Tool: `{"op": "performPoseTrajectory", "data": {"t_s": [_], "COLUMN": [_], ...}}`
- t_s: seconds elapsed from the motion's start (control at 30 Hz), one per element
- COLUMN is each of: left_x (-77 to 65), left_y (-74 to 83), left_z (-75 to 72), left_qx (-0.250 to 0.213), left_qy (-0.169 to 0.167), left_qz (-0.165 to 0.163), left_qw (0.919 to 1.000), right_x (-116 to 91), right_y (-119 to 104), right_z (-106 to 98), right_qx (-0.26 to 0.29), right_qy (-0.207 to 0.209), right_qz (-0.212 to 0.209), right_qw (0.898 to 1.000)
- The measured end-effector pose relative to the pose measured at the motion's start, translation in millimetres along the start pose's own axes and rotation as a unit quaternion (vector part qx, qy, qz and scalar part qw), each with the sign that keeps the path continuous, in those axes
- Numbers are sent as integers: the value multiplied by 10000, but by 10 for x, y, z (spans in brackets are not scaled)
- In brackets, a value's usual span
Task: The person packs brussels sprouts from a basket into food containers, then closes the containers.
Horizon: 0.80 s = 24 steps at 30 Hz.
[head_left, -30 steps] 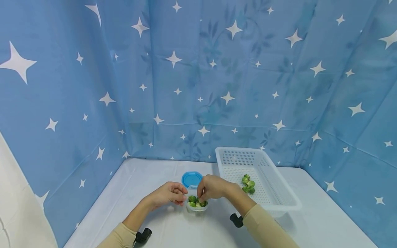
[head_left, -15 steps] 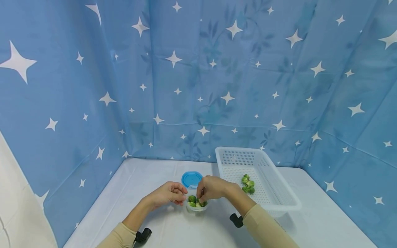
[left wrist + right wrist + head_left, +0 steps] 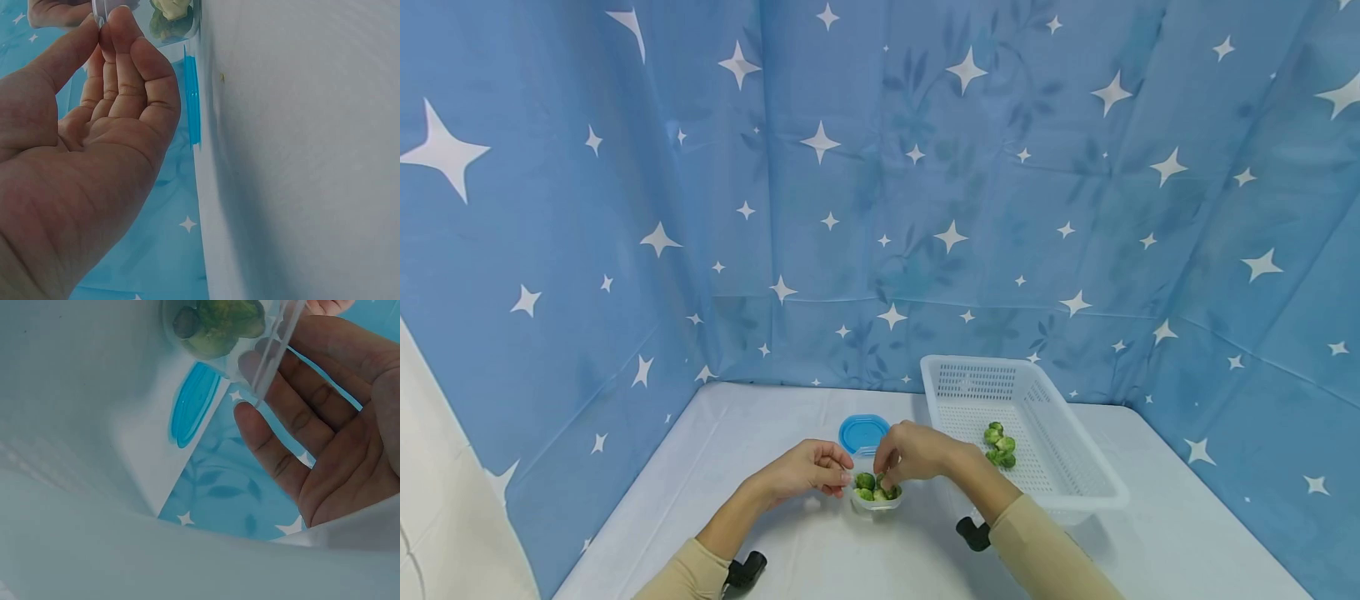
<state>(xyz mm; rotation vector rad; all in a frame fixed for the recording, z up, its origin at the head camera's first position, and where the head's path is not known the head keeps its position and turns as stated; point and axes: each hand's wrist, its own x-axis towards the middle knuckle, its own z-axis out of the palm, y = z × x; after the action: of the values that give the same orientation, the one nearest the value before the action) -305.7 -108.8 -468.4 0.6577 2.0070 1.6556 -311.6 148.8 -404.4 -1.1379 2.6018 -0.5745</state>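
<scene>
At lower centre, the left hand (image 3: 808, 469) pinches the tub (image 3: 877, 505) — likely steadying it. Whether the right hand (image 3: 919, 452) grips sprouts (image 3: 865, 494), we can't tell.

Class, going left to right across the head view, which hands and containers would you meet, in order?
Left hand, clear container, right hand, white basket.

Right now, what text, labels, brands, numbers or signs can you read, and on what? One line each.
None readable in any view.
Clear container: no legible lettering.
Blue lid: no legible lettering; any fine embossing is too small to tell.
White basket: no legible lettering.
Curtain: pale star shapes and leaf shapes, no words seen.
</scene>
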Motion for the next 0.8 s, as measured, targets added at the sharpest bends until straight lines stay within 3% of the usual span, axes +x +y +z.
{"op": "performPoseTrajectory", "data": {"t_s": [0.2, 0.53, 0.8], "left_x": [-1, 4, 2], "left_y": [0, -3, 1], "left_z": [-7, -12, -14], "left_qx": [-32, -19, -105], "left_qy": [-19, -40, -77], "left_qz": [-6, -35, -71], "left_qw": [10000, 10000, 9999], "right_x": [-34, -116, -286], "right_y": [-2, -148, -386], "right_z": [-54, -158, -507], "right_qx": [171, -235, -464], "right_qy": [194, 485, 807], "right_qz": [-192, -637, -788], "right_qw": [9995, 9965, 9925]}}
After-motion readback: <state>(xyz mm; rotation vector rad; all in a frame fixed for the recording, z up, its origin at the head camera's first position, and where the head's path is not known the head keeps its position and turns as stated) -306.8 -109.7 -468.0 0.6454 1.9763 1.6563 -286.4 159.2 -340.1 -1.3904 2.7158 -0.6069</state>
